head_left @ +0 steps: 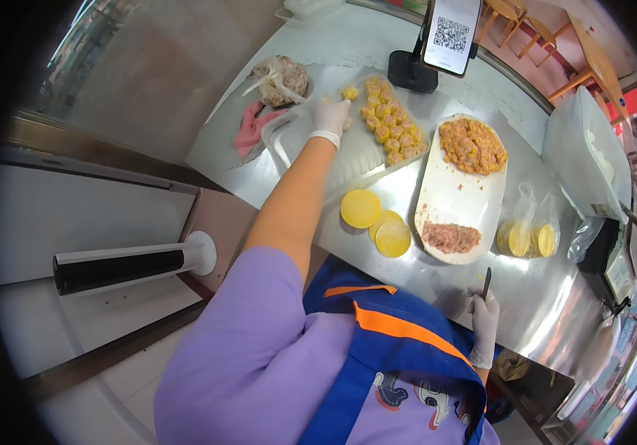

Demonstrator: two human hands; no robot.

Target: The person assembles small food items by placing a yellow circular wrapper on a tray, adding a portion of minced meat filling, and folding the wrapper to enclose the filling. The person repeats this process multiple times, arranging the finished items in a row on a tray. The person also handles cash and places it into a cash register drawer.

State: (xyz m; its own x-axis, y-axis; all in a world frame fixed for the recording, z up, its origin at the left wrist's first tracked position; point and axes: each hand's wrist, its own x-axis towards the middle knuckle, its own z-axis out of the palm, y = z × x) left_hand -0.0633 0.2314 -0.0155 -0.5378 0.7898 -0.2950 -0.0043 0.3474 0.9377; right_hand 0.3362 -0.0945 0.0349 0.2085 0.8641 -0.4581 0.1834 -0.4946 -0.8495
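Note:
My left hand (331, 116), in a white glove, reaches over a clear plastic tray (280, 142). Beside its fingertips sits a single yellow-wrapped siu mai dumpling (350, 93); the back of the hand hides whether the fingers grip anything. To its right, rows of siu mai (388, 119) fill the tray's right part. My gloved right hand (484, 312) is closed around a small dark-bladed spreading knife (487, 282) at the table's near edge. Between the hands lie round yellow dumpling wrappers (361, 208). A long white platter (452, 194) carries orange-tinted filling (472, 146) and pinkish minced meat (450, 237).
A phone (450, 37) on a black stand rises at the back. A tied plastic bag of food (281, 80) and a pink cloth (252, 129) lie far left. Bagged yellow wrappers (527, 236) rest right of the platter, near a translucent bin (585, 152) and a scale-like black device (609, 263).

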